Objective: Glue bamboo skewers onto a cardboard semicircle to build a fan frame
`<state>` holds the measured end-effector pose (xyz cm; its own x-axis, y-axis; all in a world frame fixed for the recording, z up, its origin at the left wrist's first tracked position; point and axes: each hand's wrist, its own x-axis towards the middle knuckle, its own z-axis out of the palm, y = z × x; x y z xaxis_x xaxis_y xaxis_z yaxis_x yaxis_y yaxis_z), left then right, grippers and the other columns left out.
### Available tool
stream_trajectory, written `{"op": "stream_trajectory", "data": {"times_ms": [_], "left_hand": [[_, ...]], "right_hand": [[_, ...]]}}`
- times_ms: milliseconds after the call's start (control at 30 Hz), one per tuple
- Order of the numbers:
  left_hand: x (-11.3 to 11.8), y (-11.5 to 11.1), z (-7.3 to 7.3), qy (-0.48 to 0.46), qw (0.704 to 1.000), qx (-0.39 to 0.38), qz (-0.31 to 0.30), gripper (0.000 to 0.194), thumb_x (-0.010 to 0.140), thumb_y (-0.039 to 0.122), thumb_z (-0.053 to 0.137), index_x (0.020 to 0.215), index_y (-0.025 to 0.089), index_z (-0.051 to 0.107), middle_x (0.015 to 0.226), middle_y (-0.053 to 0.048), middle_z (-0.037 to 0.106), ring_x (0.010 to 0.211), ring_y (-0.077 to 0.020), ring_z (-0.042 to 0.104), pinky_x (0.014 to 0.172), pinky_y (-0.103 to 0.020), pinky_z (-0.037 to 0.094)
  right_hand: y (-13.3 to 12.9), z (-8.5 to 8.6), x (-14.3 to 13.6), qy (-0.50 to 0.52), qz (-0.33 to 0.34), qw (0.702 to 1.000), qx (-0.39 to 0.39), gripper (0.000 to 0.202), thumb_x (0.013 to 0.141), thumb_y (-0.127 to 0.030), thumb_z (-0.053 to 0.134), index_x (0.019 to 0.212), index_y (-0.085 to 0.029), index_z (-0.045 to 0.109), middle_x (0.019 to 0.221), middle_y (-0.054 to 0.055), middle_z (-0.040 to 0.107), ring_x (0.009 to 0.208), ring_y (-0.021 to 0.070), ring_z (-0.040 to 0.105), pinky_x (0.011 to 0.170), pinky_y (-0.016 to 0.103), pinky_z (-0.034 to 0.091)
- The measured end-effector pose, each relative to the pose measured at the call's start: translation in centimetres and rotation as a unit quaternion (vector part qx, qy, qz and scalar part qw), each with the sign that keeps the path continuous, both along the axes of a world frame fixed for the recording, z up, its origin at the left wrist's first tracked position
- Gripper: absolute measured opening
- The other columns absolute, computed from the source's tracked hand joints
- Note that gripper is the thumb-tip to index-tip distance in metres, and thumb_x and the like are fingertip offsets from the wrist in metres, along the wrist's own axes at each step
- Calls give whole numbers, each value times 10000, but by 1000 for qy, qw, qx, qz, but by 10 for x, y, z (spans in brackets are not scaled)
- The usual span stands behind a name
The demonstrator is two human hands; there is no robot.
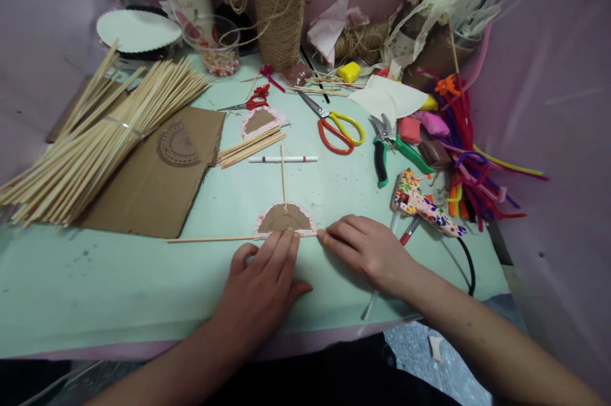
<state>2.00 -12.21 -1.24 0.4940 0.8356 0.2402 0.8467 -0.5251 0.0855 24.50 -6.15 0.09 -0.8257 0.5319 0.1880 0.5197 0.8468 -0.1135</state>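
Observation:
A cardboard half-circle (277,221) with a pink-and-white trimmed edge lies flat before me, its straight side nearest me. Along that side runs a thin wooden skewer (205,240), sticking out far to the left. My left hand (262,275) presses stretched fingertips down on the straight edge and skewer, partly hiding both. At the skewer's right end, the fingertips of my right hand (370,250) are pinched together on it. A second, shorter stick (283,180) stretches away from the half-circle's curved top and crosses a white pen (303,159).
A bundle of sticks (119,132) rests on a cardboard sheet (147,209) at left. Scissors (337,129), green-handled pruners (382,154) and a flowered glue gun (424,205) lie at right. A twine cone (277,11) and plastic cup (217,49) stand behind.

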Motion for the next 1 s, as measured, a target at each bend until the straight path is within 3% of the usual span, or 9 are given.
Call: {"op": "stream_trajectory", "data": {"times_ms": [700,1000], "left_hand": [[1,0,0,3,1000,-2,0,436,977,375,433,1240,72,604,1284,-144,643,1149,-262,580,883,-398,335],[1,0,-2,-11,1000,-3,1,454,965,386,440,1266,77,581,1306,-147,627,1172,-276,566,895,-407,329]], "right_hand": [[4,-1,3,2,17,1000,15,271,996,-163,406,1094,-84,646,875,99,667,814,190,545,656,316,472],[-6,-4,12,48,-55,997,23,317,974,-118,414,1251,-93,566,1107,147,678,988,224,583,812,375,508]]}}
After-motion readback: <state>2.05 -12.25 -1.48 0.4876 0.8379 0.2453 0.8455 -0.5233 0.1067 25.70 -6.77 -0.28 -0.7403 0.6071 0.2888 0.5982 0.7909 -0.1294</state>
